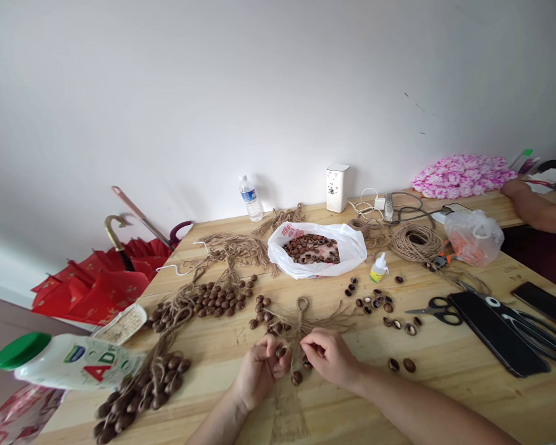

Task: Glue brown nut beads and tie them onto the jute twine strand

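My left hand is closed, with a round brown nutshell between thumb and fingers. My right hand is pinched right beside it, at the twine strands; whatever it grips is too small to make out. Between and beyond my hands lies a braided twine hanger with a loop at its top and loose strands fanning out to the right. Another brown shell lies below the strands between my hands. Just past my left hand sits a small group of shells on twine.
A white plastic bag of shells stands behind, near a glue bottle and loose half shells. Scissors, a black phone and a twine coil lie right. Left are shell bunches and a white bottle. Another person's arm rests far right.
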Available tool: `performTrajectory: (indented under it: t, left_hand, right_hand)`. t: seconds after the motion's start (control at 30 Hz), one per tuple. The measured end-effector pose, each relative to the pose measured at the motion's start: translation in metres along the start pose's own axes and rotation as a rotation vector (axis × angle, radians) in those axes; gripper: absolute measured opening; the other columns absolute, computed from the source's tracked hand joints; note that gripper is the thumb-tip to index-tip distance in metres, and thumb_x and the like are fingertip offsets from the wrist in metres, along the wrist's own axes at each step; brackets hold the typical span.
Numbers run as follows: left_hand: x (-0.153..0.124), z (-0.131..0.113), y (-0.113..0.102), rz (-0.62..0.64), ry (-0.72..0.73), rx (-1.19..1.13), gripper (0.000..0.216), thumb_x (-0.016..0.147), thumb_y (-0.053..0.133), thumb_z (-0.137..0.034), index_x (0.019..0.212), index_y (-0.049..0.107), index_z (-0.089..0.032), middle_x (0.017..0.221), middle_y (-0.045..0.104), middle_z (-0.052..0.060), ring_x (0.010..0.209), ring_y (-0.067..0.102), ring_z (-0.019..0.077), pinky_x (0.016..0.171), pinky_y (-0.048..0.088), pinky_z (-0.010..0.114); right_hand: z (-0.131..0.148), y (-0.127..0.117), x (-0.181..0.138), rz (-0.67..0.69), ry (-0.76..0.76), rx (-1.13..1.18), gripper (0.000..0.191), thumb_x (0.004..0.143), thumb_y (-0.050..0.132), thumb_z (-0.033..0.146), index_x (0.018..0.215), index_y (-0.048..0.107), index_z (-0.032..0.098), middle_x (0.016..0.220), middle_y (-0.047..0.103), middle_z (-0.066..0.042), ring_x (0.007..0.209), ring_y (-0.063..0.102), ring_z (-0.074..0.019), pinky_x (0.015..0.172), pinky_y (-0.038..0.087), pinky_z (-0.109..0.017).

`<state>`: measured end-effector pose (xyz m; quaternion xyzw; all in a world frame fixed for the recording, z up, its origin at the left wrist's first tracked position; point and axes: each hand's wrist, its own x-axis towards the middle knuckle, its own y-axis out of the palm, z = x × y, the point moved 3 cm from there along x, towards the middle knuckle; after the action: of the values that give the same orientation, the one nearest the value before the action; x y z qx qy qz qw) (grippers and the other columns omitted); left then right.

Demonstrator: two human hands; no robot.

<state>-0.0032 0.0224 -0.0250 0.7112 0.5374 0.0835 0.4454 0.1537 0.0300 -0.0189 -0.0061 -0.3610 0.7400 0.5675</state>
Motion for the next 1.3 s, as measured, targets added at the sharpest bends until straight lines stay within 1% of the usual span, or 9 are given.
performTrajectory:
  t: [0.17,0.63,0.83,1.07,1.3]
  left_hand:
    - [0.0002,0.0002,-0.0004,-0.003,-0.002,0.003,0.024,0.056,0.051,-0.006,0.053,0.031,-0.019,0.049,0.050,0.003,0.041,0.033,0.0088,0.044,0.014,0.020]
    - [-0.0003,-0.0003,0.0019,-0.006,0.003,-0.012,0.025,0.056,0.053,-0.006,0.053,0.032,-0.019,0.050,0.050,0.003,0.042,0.036,0.0097,0.044,0.015,0.020]
    - [0.0006,0.0002,0.0007,0.003,0.003,-0.008,0.023,0.056,0.052,-0.006,0.053,0.032,-0.019,0.049,0.050,0.003,0.042,0.035,0.0097,0.044,0.014,0.020]
    - [-0.0003,0.0008,0.0005,-0.005,-0.007,-0.017,0.023,0.057,0.051,-0.006,0.054,0.032,-0.019,0.050,0.049,0.003,0.042,0.034,0.0096,0.044,0.014,0.020]
    - [0.0006,0.0005,0.0000,0.003,-0.003,-0.021,0.023,0.057,0.052,-0.006,0.053,0.033,-0.019,0.050,0.049,0.003,0.042,0.036,0.0102,0.044,0.014,0.020]
  right_hand:
    - [-0.0014,0.0007,-0.0008,0.002,-0.001,-0.001,0.019,0.083,0.048,0.015,0.071,0.063,0.016,0.060,0.056,-0.001,0.051,0.046,-0.0101,0.048,0.033,-0.020]
    - [-0.0010,0.0004,-0.0005,-0.002,-0.008,0.003,0.019,0.083,0.048,0.014,0.072,0.063,0.016,0.061,0.058,-0.001,0.051,0.048,-0.0105,0.048,0.034,-0.021]
    - [-0.0019,0.0010,-0.0012,-0.004,-0.002,0.003,0.019,0.083,0.048,0.014,0.072,0.064,0.016,0.061,0.058,-0.001,0.052,0.048,-0.0107,0.050,0.034,-0.021]
    - [-0.0011,0.0006,-0.0005,-0.002,-0.001,0.009,0.018,0.083,0.049,0.014,0.072,0.063,0.016,0.061,0.058,-0.001,0.050,0.047,-0.0100,0.047,0.033,-0.020]
    - [0.0002,-0.0002,-0.0001,-0.006,-0.014,0.002,0.019,0.083,0.049,0.014,0.072,0.064,0.016,0.060,0.057,-0.001,0.052,0.048,-0.0108,0.050,0.035,-0.021]
